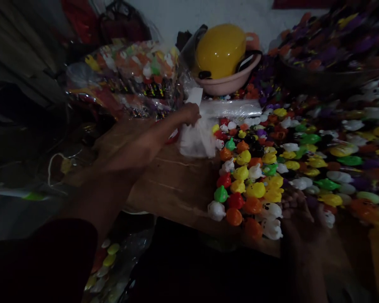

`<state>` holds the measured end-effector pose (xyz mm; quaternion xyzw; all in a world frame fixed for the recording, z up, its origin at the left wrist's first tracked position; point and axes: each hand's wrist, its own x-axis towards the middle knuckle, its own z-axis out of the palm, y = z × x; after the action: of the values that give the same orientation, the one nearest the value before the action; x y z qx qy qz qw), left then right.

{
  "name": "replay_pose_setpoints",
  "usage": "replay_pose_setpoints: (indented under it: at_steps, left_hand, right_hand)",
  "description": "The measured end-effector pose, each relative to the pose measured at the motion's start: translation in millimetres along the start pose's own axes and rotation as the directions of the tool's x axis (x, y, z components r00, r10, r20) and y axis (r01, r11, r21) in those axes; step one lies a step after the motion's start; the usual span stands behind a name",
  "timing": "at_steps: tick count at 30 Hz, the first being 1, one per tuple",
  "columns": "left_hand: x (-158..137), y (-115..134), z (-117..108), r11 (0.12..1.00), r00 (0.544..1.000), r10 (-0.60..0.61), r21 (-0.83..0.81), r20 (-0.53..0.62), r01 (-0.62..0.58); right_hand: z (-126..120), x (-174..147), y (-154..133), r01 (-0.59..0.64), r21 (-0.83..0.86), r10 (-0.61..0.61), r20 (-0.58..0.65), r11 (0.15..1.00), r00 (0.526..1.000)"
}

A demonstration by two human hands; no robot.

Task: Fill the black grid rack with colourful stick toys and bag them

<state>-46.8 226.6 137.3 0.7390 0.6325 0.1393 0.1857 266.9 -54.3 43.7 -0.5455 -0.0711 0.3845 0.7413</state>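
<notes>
My left hand (191,113) reaches forward to the middle of the table, its fingers closed at the top of a whitish translucent plastic bag (198,139). A white piece of paper or card (195,96) sticks up just behind these fingers. In deep shadow at the lower right, my right hand (303,214) looks open, its fingers stretched beside the figures, with nothing visible in it. Rows of small glossy figures (255,190) in yellow, orange, red, green and white stand packed together between the two hands.
More figures (344,149) spread over the right side. At the back, a yellow helmet (221,50) sits in a pink basin (227,86), by a clear plastic roll (230,108). Bagged figures (129,67) lie back left; a large dark basin (328,80) is heaped at the right. The brown tabletop (173,181) shows in front.
</notes>
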Motion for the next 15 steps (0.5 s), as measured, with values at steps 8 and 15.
replay_pose_setpoints:
  at_steps: [8,15]
  left_hand:
    - [-26.3,-8.4,-31.5,0.811,0.994,-0.060,-0.586,-0.087,-0.003]
    - [-44.9,-2.9,-50.4,0.428,0.985,-0.121,-0.902,-0.120,-0.057]
  right_hand:
    - [1.0,-0.7,-2.3,-0.010,0.019,0.009,0.016,1.000,1.000]
    - [3.6,1.0,-15.7,0.326,-0.251,-0.319,0.071,0.911,0.945]
